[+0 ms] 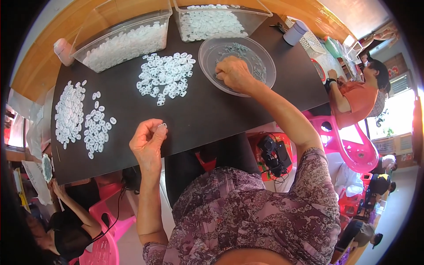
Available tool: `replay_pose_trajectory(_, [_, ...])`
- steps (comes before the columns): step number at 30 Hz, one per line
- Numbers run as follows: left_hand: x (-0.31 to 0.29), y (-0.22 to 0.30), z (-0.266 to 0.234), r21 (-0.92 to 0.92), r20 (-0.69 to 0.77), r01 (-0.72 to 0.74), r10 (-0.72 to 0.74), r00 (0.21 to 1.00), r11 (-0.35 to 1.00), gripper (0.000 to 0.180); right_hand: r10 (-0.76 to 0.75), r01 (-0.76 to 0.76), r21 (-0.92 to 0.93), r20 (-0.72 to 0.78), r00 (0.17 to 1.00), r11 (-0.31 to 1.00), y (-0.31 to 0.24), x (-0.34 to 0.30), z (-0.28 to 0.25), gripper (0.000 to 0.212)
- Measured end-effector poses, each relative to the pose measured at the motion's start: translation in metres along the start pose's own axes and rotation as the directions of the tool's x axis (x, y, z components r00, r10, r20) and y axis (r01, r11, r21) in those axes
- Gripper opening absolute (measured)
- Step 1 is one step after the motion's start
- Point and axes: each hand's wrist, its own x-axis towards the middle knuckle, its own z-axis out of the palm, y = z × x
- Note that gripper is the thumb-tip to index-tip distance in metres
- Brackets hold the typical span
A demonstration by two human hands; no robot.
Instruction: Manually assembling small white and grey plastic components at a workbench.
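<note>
Over the near edge of the dark table, my left hand (149,140) pinches a small white plastic piece (163,125) between thumb and fingertips. My right hand (234,73) reaches into a round clear basin (204,66) that holds many small thin grey pieces (238,49). Its fingers are curled together and point down; whatever they grip is hidden. Just left of the basin lies a loose heap of white pieces with holes (165,75). Two more piles of white oval pieces, a large one (70,112) and a smaller one (97,132), spread at the table's left.
Two clear bins (123,46) (212,24) full of white pieces stand along the far edge. A lidded cup (295,33) is at the far right, a pink-white bottle (64,51) at the far left. People sit on both sides, one in an orange shirt (360,99).
</note>
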Motion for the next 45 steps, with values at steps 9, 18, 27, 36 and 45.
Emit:
replay_pose_trajectory(9, [-0.004,-0.004,0.003,-0.031,-0.002,0.026,-0.026,1.000,0.999,0.010,0.095,-0.102,0.046,0.141,0.985,0.994,-0.005,0.012,-0.002,0.005])
replay_pose_trajectory(18, [-0.005,-0.004,0.001,-0.045,-0.002,0.031,-0.031,1.000,0.999,0.010,0.037,-0.040,0.056,0.058,0.998,0.998,-0.008,0.010,-0.009,0.011])
replay_pose_trajectory(27, [-0.006,-0.013,0.001,-0.070,0.000,-0.030,0.030,1.000,0.997,0.015,-0.119,0.112,0.078,0.093,0.988,0.991,-0.008,0.005,-0.006,0.003])
replay_pose_trajectory(36, [-0.006,-0.013,0.002,-0.046,-0.019,-0.028,0.027,0.999,0.999,0.014,0.083,-0.101,0.254,0.082,0.993,0.962,-0.006,0.004,-0.017,0.007])
replay_pose_trajectory(45, [-0.008,-0.009,0.008,0.001,-0.043,-0.045,0.045,0.998,0.999,0.011,0.211,-0.237,0.524,0.110,0.971,0.818,0.003,-0.005,-0.023,0.015])
